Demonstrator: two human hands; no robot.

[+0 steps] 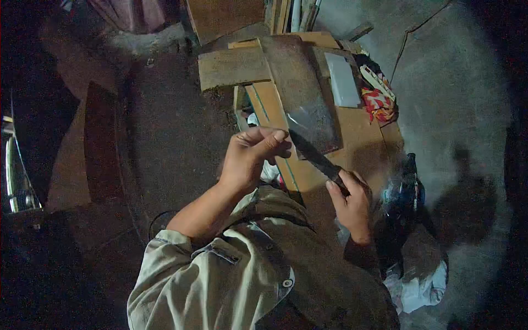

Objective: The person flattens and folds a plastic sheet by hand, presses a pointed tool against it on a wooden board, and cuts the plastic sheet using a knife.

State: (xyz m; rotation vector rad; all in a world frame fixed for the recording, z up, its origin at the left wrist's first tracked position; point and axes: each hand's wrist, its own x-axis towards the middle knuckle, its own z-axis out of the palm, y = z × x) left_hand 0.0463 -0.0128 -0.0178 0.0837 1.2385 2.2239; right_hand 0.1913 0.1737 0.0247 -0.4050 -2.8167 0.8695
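My right hand (353,204) is closed around the lower end of a dark, narrow, knife-like tool (316,158). The tool slants up and left, its far end close to the fingertips of my left hand (254,154). Thumb and fingers of that left hand are pinched together; whatever lies between them is too small or hidden to make out. Beneath the tool is a worn brown board (294,71), with a shiny, glassy-looking patch on its near part. Both hands are raised in front of my lap, above the near side of the boards.
A shorter wooden plank (234,67) lies across the boards at the left. A white rectangular object (342,80) and a red-and-yellow patterned cloth or wrapper (379,104) are at the right. A dark bottle (410,181) stands on the floor near white crumpled material (422,289).
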